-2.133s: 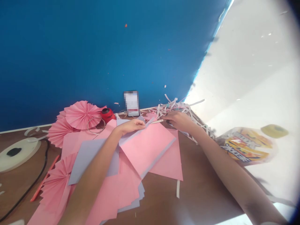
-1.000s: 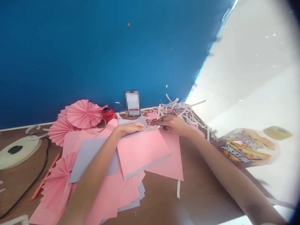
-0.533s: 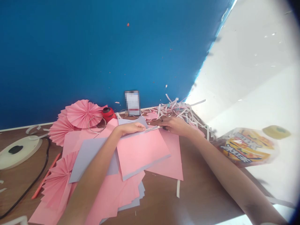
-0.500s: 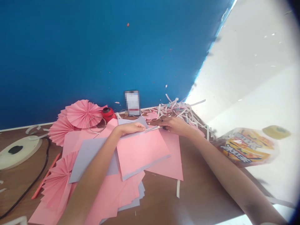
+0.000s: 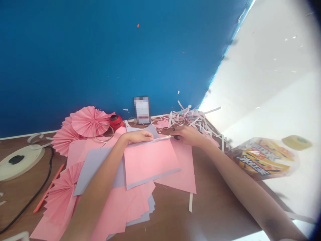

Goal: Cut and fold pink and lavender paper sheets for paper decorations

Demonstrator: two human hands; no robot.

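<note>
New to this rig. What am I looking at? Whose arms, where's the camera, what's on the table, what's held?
No machine here: these are a person's two bare arms, filmed by one camera worn on the head, looking forward and down. The left hand lies on the top edge of a pink paper sheet. The right hand holds a thin pale strip at that same edge; a small dark item at its fingers is too unclear to name. The brown table also carries pleated pink paper fans, a lilac sheet and a heap of paper shreds.
</note>
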